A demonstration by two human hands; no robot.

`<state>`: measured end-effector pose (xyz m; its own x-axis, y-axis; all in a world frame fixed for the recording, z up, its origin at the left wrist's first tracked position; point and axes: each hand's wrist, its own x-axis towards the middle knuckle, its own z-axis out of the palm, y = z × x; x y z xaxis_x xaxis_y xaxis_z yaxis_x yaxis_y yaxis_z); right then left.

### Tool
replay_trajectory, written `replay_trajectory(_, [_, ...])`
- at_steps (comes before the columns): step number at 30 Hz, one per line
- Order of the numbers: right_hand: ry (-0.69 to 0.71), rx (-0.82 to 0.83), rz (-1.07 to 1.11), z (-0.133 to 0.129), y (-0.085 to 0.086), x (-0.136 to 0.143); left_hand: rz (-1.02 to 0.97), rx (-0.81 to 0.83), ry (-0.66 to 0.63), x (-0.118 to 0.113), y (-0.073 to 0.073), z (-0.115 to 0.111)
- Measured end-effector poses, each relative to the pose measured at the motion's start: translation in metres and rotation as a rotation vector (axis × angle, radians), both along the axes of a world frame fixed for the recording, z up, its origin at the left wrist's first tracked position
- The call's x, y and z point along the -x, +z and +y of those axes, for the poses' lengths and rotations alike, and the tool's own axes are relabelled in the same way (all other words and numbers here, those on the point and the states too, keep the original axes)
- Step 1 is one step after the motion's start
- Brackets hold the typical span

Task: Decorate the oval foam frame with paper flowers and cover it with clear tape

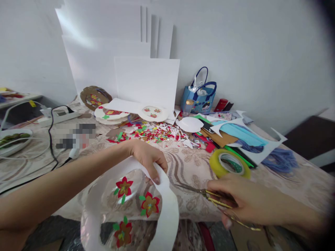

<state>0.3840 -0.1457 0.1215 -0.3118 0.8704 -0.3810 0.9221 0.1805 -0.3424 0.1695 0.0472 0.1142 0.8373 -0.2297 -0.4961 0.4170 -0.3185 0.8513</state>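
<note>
My left hand (pixel 149 158) pinches the upper rim of a white paper ring (pixel 169 205), thumb on the near face. Clear film spans the ring's middle, and three red and brown paper flowers (pixel 150 204) with green leaves sit on it. Its lower edge runs out of view past the table's front edge. In my right hand (pixel 251 198) is a pair of gold-handled scissors (pixel 206 195), blades pointing left toward the ring but apart from it. A roll of yellow tape (pixel 229 163) lies just beyond my right hand.
Paper scraps (pixel 159 132) cover the table's middle. Behind them are finished-looking flower discs (pixel 153 113), white boards (pixel 146 80) and a blue bag (pixel 200 94). Coloured sheets (pixel 238 130) and blue yarn (pixel 280 160) lie at right. Cables (pixel 51 139) and a power strip (pixel 61 118) are at left.
</note>
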Motion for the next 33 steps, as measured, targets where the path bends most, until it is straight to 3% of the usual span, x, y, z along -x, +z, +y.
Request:
replay_trajectory(13, [0.019, 0.086, 0.104, 0.0, -0.002, 0.003, -0.024, -0.008, -0.018, -0.005, 0.004, -0.003])
replay_trajectory(25, [0.045, 0.036, 0.133, 0.002, -0.008, -0.001, -0.023, -0.011, -0.023, -0.007, 0.007, -0.004])
replay_trajectory(33, [0.075, -0.018, 0.093, 0.002, -0.021, -0.003, -0.008, -0.01, 0.016, -0.004, 0.005, -0.003])
